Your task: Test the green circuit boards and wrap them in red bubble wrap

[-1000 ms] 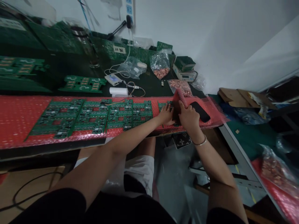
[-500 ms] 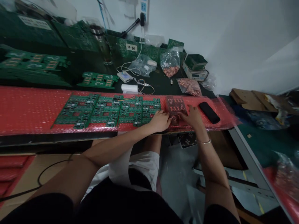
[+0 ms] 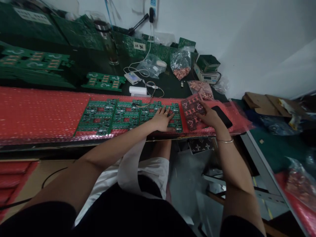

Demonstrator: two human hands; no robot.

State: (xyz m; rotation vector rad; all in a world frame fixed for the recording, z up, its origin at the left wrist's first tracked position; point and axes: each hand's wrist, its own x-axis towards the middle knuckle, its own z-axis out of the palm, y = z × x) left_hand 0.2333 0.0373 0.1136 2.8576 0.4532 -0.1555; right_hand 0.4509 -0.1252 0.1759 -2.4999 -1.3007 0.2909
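A row of green circuit boards point(image 3: 98, 115) lies component side up on red bubble wrap point(image 3: 41, 112) along the bench's front edge. My left hand point(image 3: 163, 119) is flat on the right end of that row, fingers spread. To the right, a circuit board point(image 3: 191, 110) shows through a layer of red bubble wrap, tilted against the row. My right hand point(image 3: 208, 115) rests on its right side with thumb and fingers apart. The palm hides part of the board's edge. A black phone point(image 3: 223, 117) lies just beyond that hand, partly covered by it.
Behind the wrap sit a white device with a cable point(image 3: 133, 78), a white cylinder point(image 3: 137, 91) and a glass bottle point(image 3: 108, 42). Bags of copper-coloured parts point(image 3: 181, 67) stand near a scale point(image 3: 207, 77). Stacked green boards point(image 3: 32, 70) are at left, flattened cardboard point(image 3: 261, 102) at right.
The row of green boards has shifted right. My left hand has spread out flat over its right end. The wrap-covered board has moved right and turned askew, with my right hand following it.
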